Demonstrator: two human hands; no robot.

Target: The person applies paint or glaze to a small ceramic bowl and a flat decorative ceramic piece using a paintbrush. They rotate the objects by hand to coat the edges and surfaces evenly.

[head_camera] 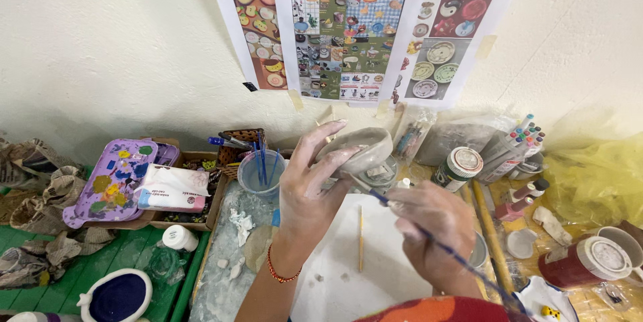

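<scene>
A small grey clay bowl (356, 150) is held up in the middle of the scene, tipped on its side, in front of the far wall. It is gripped by the left hand (309, 185), whose clay-dusted fingers (321, 136) are wrapped round its rim and back. A red bracelet (279, 272) is worn on that wrist.

Just right of it, a thin blue-handled brush (429, 236) is pinched in the right hand (435, 231), fingers pressed together round the handle, the tip pointed up and left, close under the bowl.

Below both hands a white board (348, 275) is laid flat, and a wooden stick (360, 238) is seen lying on it. To the left, a clear cup (258, 176) with blue brushes is placed near a purple paint tray (110, 181). To the right, a jar with a white lid (458, 167) and a bunch of markers (516, 144) are set against the wall. Printed picture sheets (362, 27) are taped up on the wall above.
</scene>
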